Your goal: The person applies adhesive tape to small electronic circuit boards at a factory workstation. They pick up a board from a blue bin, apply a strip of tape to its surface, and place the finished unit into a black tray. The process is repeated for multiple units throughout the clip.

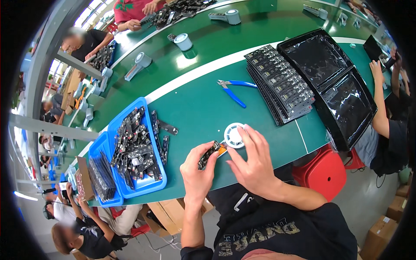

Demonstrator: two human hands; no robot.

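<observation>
My left hand pinches a narrow black circuit board between thumb and fingers, just above the front part of the green table. A short orange piece shows at the board's upper right end. Beside it, my right hand has its thumb and fingers closed on the edge of a round white plastic part with a ring-shaped face. The board and the white part sit close together; whether they are joined I cannot tell. Farther off lie blue-handled cutters, jaws toward the left.
At left stands a blue bin heaped with small boards; several lie beside it. A smaller blue bin holds flat dark pieces. To the right are stacked board panels and a black tray. A red stool and co-workers surround the table.
</observation>
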